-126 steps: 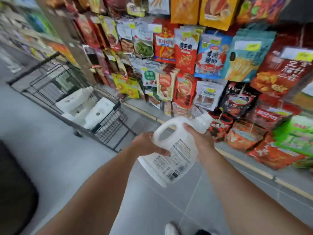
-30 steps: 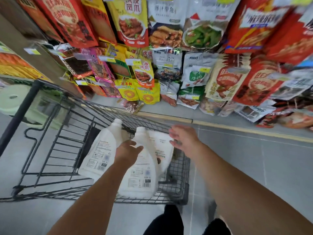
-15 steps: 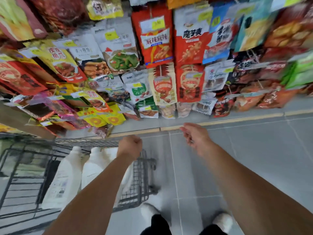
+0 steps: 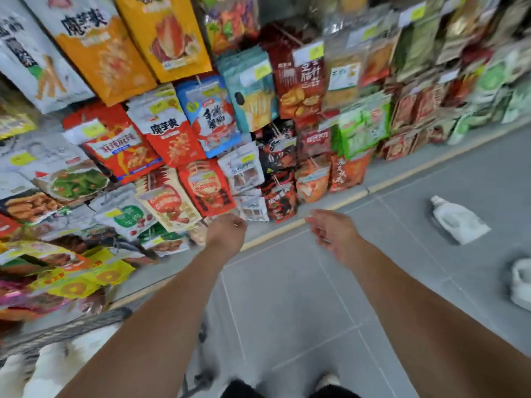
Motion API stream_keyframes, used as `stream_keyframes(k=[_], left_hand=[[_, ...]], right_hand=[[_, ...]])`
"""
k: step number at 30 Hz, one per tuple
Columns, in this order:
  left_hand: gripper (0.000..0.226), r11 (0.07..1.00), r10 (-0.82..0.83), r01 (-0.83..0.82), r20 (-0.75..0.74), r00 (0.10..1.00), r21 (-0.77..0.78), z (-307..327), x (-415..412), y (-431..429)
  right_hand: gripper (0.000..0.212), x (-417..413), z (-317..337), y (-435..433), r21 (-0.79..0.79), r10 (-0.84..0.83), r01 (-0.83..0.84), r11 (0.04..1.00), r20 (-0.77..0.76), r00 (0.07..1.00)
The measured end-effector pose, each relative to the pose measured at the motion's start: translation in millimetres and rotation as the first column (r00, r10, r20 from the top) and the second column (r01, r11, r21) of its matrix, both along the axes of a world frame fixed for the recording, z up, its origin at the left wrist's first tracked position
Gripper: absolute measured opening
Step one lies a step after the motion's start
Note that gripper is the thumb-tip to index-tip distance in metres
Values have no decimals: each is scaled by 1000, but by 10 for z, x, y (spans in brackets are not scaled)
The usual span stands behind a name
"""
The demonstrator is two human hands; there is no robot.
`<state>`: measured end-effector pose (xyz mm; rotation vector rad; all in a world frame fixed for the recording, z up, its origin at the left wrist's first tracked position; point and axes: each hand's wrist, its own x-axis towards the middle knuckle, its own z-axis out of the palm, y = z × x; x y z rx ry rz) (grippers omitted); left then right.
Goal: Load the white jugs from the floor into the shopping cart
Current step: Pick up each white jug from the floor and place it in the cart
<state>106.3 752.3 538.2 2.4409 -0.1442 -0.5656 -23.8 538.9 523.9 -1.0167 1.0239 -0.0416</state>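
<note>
Lying on its side on the floor (image 4: 287, 288), one jug (image 4: 459, 222) sits well off to the right of both hands, near the yellow strip (image 4: 350, 198) at the foot of the snack rack (image 4: 230, 116). Its cap (image 4: 435, 200) points away from the person, toward the rack, and its base points back and to the right, so its long axis runs diagonally across the tiles. A second jug (image 4: 521, 285) shows at the right edge, closer to the person. It is cut off by the frame and too blurred to tell how it lies.

The left hand (image 4: 227, 234) is held out in front, fingers loosely curled, holding nothing. The right hand (image 4: 330, 235) is beside it, fingers relaxed, also empty. The right hand is nearer to both floor jugs; the left would have to cross the body.

The cart (image 4: 71, 330) is at lower left, past the left arm, with loaded jugs (image 4: 51, 366) blurred inside it. Pickup therefore lies to the right and drop-off to the left. The next move likely calls for a turn right and a stoop, right hand leading.
</note>
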Motion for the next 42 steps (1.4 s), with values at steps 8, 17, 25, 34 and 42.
stream_keyframes(k=[8, 17, 25, 34, 42], left_hand=[[24, 981, -145, 129, -112, 983, -145, -231, -234, -1798], [24, 954, -296, 275, -250, 922, -118, -918, -167, -3618], [26, 889, -438, 457, -381, 814, -45, -1155, 123, -5447], [29, 822, -518, 570, -405, 754, 11, -1412, 70, -7087], [25, 814, -482, 577, -473, 738, 71, -2069, -402, -8478]], right_hand=[[22, -679, 26, -1289, 21, -174, 175, 984, -63, 983], [29, -964, -556, -2854, -40, -313, 312, 949, -235, 920], [32, -867, -816, -4519, -16, -438, 454, 891, -297, 848], [28, -1104, -951, -5987, -7, -552, 580, 815, -315, 772], [35, -1492, -1684, -7499, -9, -575, 612, 791, -353, 738]])
